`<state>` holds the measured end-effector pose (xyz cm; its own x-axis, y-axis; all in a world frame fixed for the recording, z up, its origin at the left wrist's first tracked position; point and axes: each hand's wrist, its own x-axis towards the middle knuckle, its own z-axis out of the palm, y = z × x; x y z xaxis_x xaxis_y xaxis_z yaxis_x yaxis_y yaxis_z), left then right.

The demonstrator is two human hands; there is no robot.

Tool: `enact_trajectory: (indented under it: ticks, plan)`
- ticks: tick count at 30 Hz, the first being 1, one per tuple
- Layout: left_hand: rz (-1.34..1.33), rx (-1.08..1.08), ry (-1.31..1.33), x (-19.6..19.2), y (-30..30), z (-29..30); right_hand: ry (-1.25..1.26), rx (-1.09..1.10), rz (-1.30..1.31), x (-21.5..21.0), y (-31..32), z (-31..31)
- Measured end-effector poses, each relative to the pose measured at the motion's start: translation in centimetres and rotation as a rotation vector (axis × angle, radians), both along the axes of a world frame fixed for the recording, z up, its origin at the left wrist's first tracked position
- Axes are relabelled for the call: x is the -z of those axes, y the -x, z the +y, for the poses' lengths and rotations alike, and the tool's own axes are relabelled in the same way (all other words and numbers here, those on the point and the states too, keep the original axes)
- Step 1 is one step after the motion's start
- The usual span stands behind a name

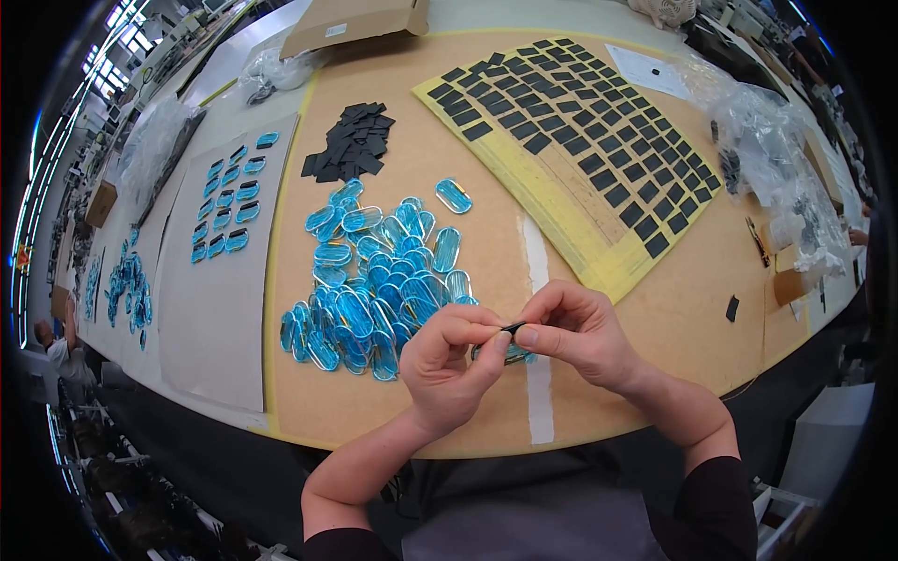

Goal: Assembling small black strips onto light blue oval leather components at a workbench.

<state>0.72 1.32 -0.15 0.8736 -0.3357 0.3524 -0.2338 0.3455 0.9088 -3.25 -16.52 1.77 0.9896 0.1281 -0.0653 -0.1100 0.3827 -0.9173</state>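
1. Brown board covers the counter [468, 411], in a long workshop with more benches running off to the left.
2. Left hand [449, 365] and right hand [580, 329] meet above the near edge. Their fingers [533, 335] are pinched together on a small black pad [513, 327] and on a blue oval piece [510, 353] half hidden beneath, held close, apparently so that the two can be lined up.
3. Just left of the hands lies a heap of blue ovals [374, 290], within easy reach.
4. Further back sits a loose pile of black pads [351, 142].
5. To the right, a yellow sheet [599, 262] carries rows of black pads; its near part is bare, which suggests pads get peeled from that end.
6. At far left, a grey sheet [215, 318] holds neat rows of ovals [229, 210], laid apart from the heap.
7. Clear bags [776, 150] crowd the right edge; a carton [355, 21] lies at the back.
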Motion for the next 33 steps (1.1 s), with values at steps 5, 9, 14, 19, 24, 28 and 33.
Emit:
enact_trajectory:
  ticks: [5, 9, 14, 19, 24, 28, 33]
  plan:
    - [0.000, 0.011, -0.022, 0.1, -0.2, -0.2, 0.007, -0.030, -0.001, -0.3, -0.3, -0.5]
    - [-0.006, 0.019, -0.008, 0.0, -0.4, -0.5, -0.011, -0.028, -0.003, -0.6, -0.3, -0.8]
    - [-0.025, 0.021, -0.036, 0.0, -0.4, -0.1, 0.022, -0.064, -0.002, -0.9, -0.6, -0.9]
    - [-0.004, 0.073, 0.008, 0.1, -0.1, 0.2, 0.121, -0.080, -0.014, -0.6, -0.1, -1.1]
    - [0.033, 0.130, 0.034, 0.6, 0.1, 0.3, 0.099, -0.103, -0.011, -0.9, 0.0, -1.1]
    - [0.020, 0.131, 0.032, 0.4, 0.0, 0.2, 0.101, -0.099, -0.046, -0.6, -0.1, -1.3]
    - [-0.039, 0.087, 0.018, 0.2, -0.1, -0.1, 0.118, -0.070, -0.092, -0.3, -0.2, -1.4]
